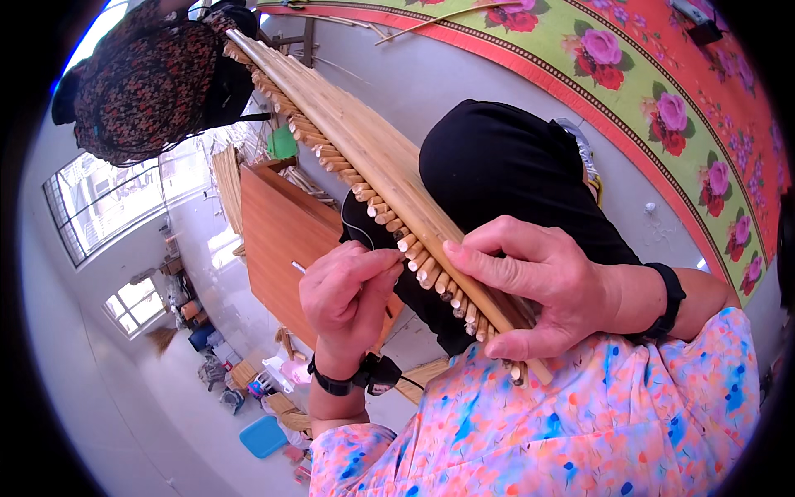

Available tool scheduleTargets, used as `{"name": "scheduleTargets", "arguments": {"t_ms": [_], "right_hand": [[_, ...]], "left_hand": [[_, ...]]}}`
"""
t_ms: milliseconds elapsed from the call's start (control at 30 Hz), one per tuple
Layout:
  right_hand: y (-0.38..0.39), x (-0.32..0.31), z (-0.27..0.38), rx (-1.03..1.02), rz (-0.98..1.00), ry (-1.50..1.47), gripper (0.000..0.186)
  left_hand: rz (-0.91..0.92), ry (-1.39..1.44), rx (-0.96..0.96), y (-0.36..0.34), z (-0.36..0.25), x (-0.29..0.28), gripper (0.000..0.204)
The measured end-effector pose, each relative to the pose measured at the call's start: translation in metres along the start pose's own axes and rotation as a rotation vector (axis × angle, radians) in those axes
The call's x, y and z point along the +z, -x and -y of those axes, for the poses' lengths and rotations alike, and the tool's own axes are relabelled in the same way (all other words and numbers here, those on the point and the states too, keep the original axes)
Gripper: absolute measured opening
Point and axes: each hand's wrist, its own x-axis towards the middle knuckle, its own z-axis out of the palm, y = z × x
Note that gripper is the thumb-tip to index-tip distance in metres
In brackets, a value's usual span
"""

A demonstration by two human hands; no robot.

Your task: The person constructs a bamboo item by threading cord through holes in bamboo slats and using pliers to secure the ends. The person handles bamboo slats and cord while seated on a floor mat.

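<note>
A long panel of pale round sticks [356,124], perhaps bamboo or reed, slants across my lap from the far upper left. Short cut stick ends [377,207] stick out in a row along its left side. My right hand [546,277] grips the near part of the panel, forefinger and thumb on the smooth edge rod [431,219]. Beside the stick ends, my left hand [348,290] is closed in a pinch. A thin pale cord [358,228] loops up from its fingertips. What lies under my right palm is hidden.
Another person in dark flowered clothing [149,91] is at the panel's far end. A brown wooden board [286,240] stands at left, near bundled sticks [225,186]. A flowered cloth [613,74] covers the right. A blue tray [263,436] lies lower left.
</note>
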Motion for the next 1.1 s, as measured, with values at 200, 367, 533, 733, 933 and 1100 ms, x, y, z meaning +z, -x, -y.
{"name": "scheduleTargets", "arguments": {"t_ms": [200,367,533,733,933,1100], "right_hand": [[-0.001,0.001,0.000,-0.004,-0.010,0.006,0.074],[0.000,0.001,0.000,-0.007,-0.016,0.003,0.074],[-0.001,0.001,0.002,-0.002,-0.004,0.023,0.073],[-0.006,-0.005,0.010,0.039,0.037,0.089,0.076],[-0.005,-0.004,0.009,0.069,0.033,0.065,0.079],[-0.003,0.000,0.006,0.049,0.011,0.032,0.078]], "left_hand": [[0.002,-0.020,0.010,-0.003,-0.001,0.001,0.016],[-0.029,-0.012,0.063,-0.008,-0.002,0.006,0.015],[-0.030,-0.089,0.060,-0.012,-0.009,0.010,0.016],[-0.055,-0.229,-0.050,-0.002,-0.022,0.011,0.015],[-0.130,-0.090,-0.286,0.007,-0.034,0.018,0.012],[-0.162,-0.007,-0.373,0.009,-0.036,0.021,0.008]]}}
